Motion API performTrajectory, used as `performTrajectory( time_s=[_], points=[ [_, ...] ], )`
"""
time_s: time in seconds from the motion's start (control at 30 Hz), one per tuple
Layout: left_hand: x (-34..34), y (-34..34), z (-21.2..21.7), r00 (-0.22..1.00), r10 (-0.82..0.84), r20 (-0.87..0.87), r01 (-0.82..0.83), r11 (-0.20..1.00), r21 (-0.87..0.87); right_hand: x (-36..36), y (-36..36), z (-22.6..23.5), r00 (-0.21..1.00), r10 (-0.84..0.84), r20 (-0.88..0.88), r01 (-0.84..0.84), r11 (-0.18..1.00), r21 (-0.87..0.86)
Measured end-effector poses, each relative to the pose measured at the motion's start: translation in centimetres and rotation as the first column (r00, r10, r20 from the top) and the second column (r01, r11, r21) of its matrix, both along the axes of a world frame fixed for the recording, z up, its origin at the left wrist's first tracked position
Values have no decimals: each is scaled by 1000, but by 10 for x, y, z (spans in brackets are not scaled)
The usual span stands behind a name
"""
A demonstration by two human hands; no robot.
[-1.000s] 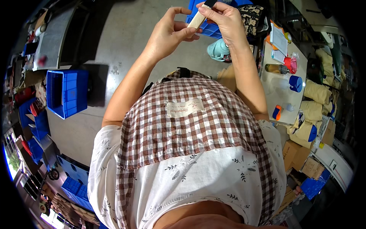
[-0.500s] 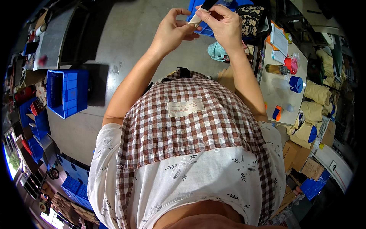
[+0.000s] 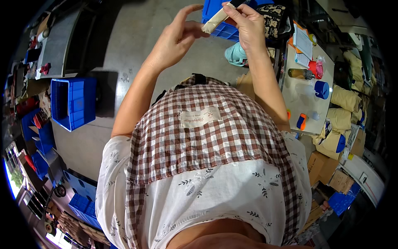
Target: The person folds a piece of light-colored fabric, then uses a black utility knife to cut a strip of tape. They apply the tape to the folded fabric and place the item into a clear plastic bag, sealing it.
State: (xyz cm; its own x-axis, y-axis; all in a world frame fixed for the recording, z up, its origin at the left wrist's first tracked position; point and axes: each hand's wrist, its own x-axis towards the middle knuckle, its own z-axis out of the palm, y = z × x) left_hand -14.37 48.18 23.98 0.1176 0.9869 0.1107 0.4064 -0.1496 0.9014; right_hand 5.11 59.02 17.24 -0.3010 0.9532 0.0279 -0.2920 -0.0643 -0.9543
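Note:
A narrow cream fabric-like strip [image 3: 214, 23], dark toward its far end, slants across the top of the view. My right hand [image 3: 251, 31] pinches it between thumb and fingers near the dark part. Its pale end hangs free toward my left hand [image 3: 174, 43]. That hand is open, fingers apart and curved, with the fingertips close to the strip's pale end but apparently not gripping it. Behind the strip is a blue plastic crate [image 3: 228, 32]. What the dark part joins is cut off by the frame's upper edge.
A table [image 3: 290, 103] on my right bears a clipboard [image 3: 303, 43], a bottle [image 3: 299, 74] and an orange-and-dark tool [image 3: 302, 122]. A teal bundle [image 3: 236, 54] lies beside my right wrist. Another blue crate [image 3: 82, 101] stands left on the grey floor [image 3: 120, 33].
My left hand has let go of the strip and drawn away to the left, its fingers spreading. The right hand keeps hold of the strip, whose pale end now shows more fully.

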Motion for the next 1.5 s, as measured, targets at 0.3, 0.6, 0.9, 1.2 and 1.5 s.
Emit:
performTrajectory(
  time_s=[0.3, 0.6, 0.9, 1.2, 1.5],
  points=[
    [7, 18, 2, 907, 101, -408, 178, 788, 590, 2, -7, 14, 985, 117, -127, -143, 964, -223],
    [14, 24, 6, 967, 41, -253, 58, 927, 370, 7, 5, -27, 952, 225, -206, -249, 964, -95],
    [23, 19, 14, 987, 132, 88, -133, 991, 5, 10, 4, -26, 966, 171, -197, -212, 954, -213],
    [27, 21, 14, 969, 166, -182, -153, 985, 84, 5, 3, -22, 975, 137, -172, -158, 981, -113],
    [28, 27, -6, 978, 207, -14, -206, 978, 19, 0, -9, -17, 970, 165, -181, -195, 967, -163]
  ],
)
